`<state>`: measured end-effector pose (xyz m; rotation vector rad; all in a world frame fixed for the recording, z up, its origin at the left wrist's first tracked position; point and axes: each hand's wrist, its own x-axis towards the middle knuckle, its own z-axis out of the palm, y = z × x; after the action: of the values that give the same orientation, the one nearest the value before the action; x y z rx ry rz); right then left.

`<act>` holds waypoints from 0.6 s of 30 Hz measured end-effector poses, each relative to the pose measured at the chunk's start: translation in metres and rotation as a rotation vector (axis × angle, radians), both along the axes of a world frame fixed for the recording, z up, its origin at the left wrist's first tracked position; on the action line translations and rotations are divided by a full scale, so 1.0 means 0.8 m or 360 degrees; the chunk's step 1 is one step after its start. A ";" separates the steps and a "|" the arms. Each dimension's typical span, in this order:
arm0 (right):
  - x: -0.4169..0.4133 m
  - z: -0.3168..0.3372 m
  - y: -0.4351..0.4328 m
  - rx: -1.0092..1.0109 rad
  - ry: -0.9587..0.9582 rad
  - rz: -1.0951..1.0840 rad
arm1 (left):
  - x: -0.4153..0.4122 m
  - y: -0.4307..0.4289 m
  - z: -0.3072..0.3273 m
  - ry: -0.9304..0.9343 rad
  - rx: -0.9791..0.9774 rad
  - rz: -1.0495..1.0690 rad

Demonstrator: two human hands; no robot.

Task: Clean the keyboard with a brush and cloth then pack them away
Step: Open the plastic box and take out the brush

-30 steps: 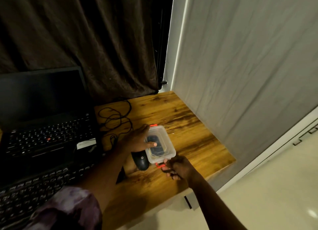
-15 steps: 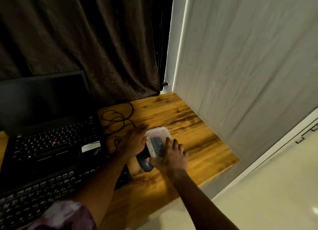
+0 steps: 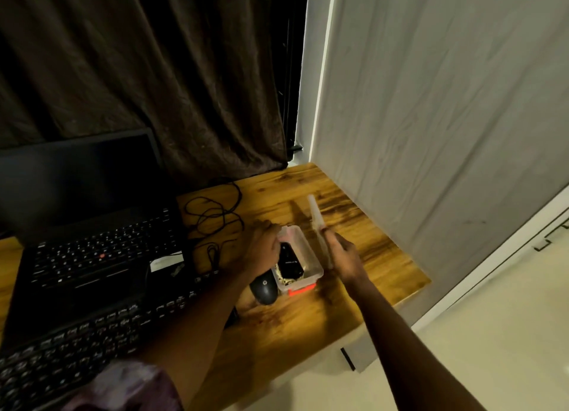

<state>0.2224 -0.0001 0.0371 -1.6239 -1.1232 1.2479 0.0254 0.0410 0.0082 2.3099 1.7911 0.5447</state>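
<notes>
A small clear plastic box point(image 3: 311, 258) with red clips stands open on the wooden desk point(image 3: 363, 250). Inside it lie a black object point(image 3: 289, 258) and something pale beneath. My left hand point(image 3: 261, 250) grips the box's left wall. My right hand point(image 3: 345, 256) holds the clear lid point(image 3: 317, 218) tilted up on edge just right of the box. A black keyboard point(image 3: 92, 333) lies at the front left of the desk. I cannot make out a brush or a cloth with certainty.
A black mouse point(image 3: 264, 289) sits against the box's front left corner. An open black laptop point(image 3: 89, 250) stands behind the keyboard, with a coiled black cable point(image 3: 215, 213) to its right. A dark curtain hangs behind, a white wall at right.
The lid was on the box with my right hand first at the front clip, then on top. Now the lid is off and raised to the right, and the box is open.
</notes>
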 end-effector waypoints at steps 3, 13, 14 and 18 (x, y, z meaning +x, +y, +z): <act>0.017 0.008 -0.004 -0.0308 0.0542 -0.0064 | 0.024 0.001 0.003 0.0152 -0.0187 0.0052; 0.072 -0.053 0.010 -0.0535 0.0592 -0.0161 | 0.042 0.002 0.011 0.0620 -0.0588 0.0004; 0.078 -0.063 0.013 -0.0496 0.0474 -0.0178 | 0.043 0.003 0.011 0.0644 -0.0623 -0.0002; 0.087 -0.060 0.013 -0.0337 -0.0134 -0.0222 | 0.045 0.005 0.007 0.0652 -0.0581 -0.0001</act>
<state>0.2920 0.0100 -0.0108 -1.8940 -0.9346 1.2509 0.0614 0.0453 0.0138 2.2689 1.8561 -0.2634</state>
